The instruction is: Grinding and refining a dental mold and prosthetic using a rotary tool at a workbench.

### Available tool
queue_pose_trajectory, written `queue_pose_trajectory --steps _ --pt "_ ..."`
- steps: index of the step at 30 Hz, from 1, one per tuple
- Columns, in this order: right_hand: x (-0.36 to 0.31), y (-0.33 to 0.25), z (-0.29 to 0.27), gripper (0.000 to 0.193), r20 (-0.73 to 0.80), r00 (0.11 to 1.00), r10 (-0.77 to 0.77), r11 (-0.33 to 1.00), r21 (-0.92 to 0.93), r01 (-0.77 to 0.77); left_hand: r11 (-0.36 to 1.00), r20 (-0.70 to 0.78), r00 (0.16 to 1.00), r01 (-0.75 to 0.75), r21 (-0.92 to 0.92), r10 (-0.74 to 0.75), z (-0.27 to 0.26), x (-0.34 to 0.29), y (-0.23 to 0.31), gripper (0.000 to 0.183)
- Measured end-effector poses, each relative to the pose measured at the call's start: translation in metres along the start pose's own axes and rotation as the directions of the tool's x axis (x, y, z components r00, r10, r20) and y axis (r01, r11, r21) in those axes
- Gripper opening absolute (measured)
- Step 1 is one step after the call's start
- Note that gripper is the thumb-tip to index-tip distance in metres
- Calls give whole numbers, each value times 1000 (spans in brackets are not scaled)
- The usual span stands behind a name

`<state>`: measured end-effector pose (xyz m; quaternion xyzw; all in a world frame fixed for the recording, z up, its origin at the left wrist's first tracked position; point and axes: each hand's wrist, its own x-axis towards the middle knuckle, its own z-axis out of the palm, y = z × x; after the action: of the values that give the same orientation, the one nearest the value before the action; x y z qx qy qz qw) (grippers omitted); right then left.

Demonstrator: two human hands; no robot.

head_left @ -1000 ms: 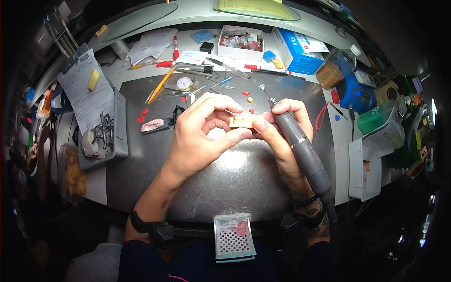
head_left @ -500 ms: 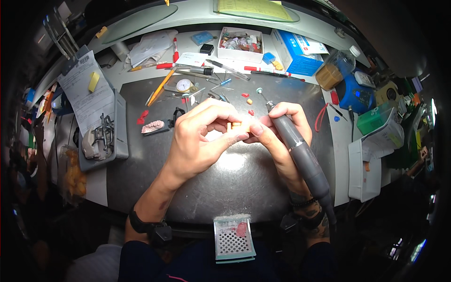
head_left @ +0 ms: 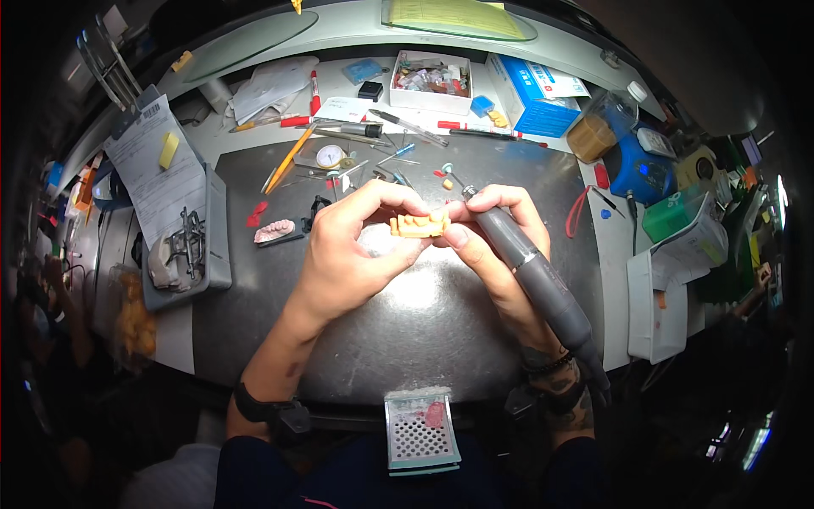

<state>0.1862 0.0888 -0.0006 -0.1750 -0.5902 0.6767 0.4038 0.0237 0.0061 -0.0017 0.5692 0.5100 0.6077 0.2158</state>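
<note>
Between both hands, above the middle of the dark bench top, is a yellow dental model (head_left: 418, 226) with a row of teeth along its upper side. My left hand (head_left: 343, 246) is closed on its left part, fingers behind and thumb below. The thumb and fingertips of my right hand (head_left: 496, 263) touch its right end. Across that same hand lies a dark grey rotary handpiece (head_left: 543, 282), gripped between thumb and fingers. Its small greenish tip (head_left: 448, 169) points up and away from the model. A pink-and-white dental model (head_left: 275, 231) lies on the bench to the left.
Behind the hands are a round dial gauge (head_left: 331, 156), a yellow pencil (head_left: 290, 159) and several small tools. A white box of small packets (head_left: 432, 103) stands farther back, beside a blue box (head_left: 532, 110). A grey bin (head_left: 212, 229) is left; a perforated tray (head_left: 421, 462) is at the front edge.
The yellow dental model has been turned, so more of its tooth row shows now. Both hands have shifted slightly, and the handpiece has moved a little left with my right hand.
</note>
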Motion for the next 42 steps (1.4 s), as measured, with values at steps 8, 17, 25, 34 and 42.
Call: queue_pose_trajectory --steps 8,17,25,34,42 --pt "-1 -5 -5 27 29 1000 -10 998 -68 12 999 52 998 26 -37 -24 2 1 3 26" --pt "-3 -7 -1 26 23 999 33 999 23 -33 995 39 998 57 -80 -54 4 -1 -2 25" --pt "-1 -1 4 26 35 998 44 997 58 -46 966 36 991 -132 221 127 -2 2 7 23" --pt "8 20 -9 20 5 965 -263 960 -96 262 875 37 996 -91 476 83 10 6 19 27" --pt "3 10 -12 28 99 952 -289 950 -96 299 990 29 993 111 92 -114 -1 -8 0 27"
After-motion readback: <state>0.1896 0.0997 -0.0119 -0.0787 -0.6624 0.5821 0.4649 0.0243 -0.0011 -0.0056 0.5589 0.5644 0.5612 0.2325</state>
